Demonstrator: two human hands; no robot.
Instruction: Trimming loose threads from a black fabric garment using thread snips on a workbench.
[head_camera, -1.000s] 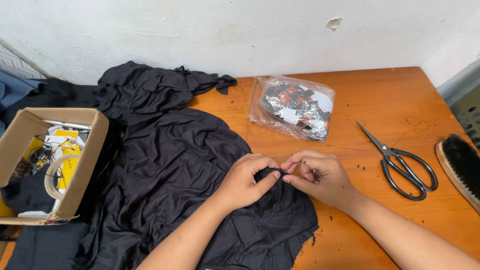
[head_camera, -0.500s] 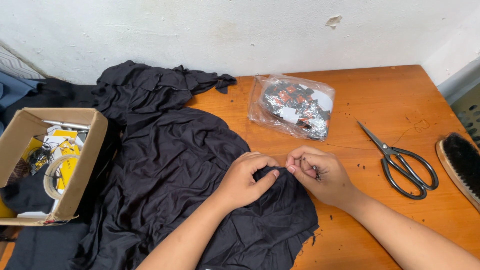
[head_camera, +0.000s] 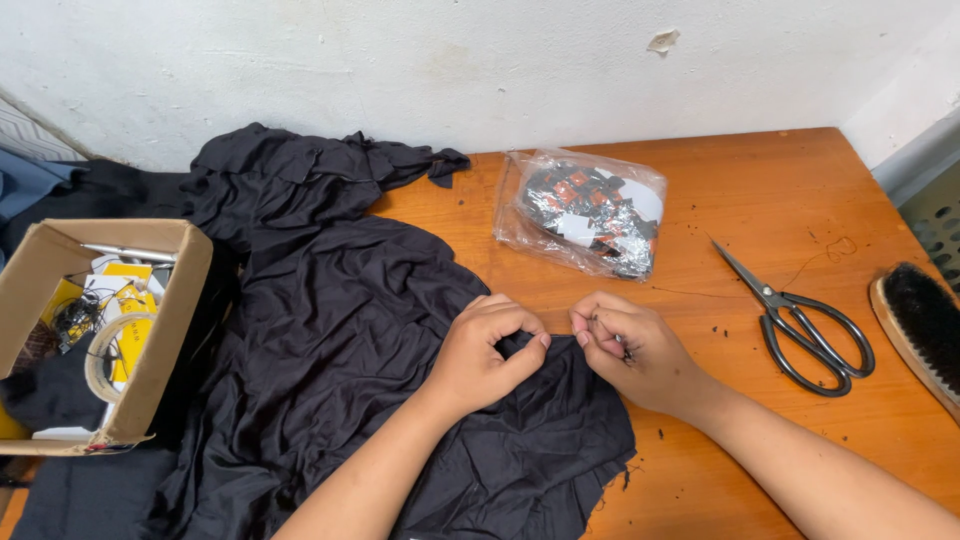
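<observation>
- Lying crumpled across the left and middle of the orange-brown wooden table (head_camera: 800, 200), the black, thin, wrinkled cloth garment (head_camera: 340, 330) reaches from the back wall to the near edge.
- Left hand (head_camera: 485, 350) rests on the garment's right part, fingers curled, thumb and forefinger pinched shut on a small fold of the black fabric.
- Right hand (head_camera: 630, 350) sits just beside it, fingers drawn together at the same spot; something thin seems held in them, but it is too small to tell what.
- Behind the hands lies a clear, soft plastic bag (head_camera: 585, 210), flat on the wood, filled with small black pieces with red and white patches.
- Right of the right hand, black-handled metal scissors (head_camera: 800, 325) lie closed, tips pointing up-left.
- At the right edge sits a wooden-backed brush with dark bristles (head_camera: 925, 320).
- Far left stands an open brown cardboard box (head_camera: 165, 340) with yellow packets and a roll of clear tape inside.
</observation>
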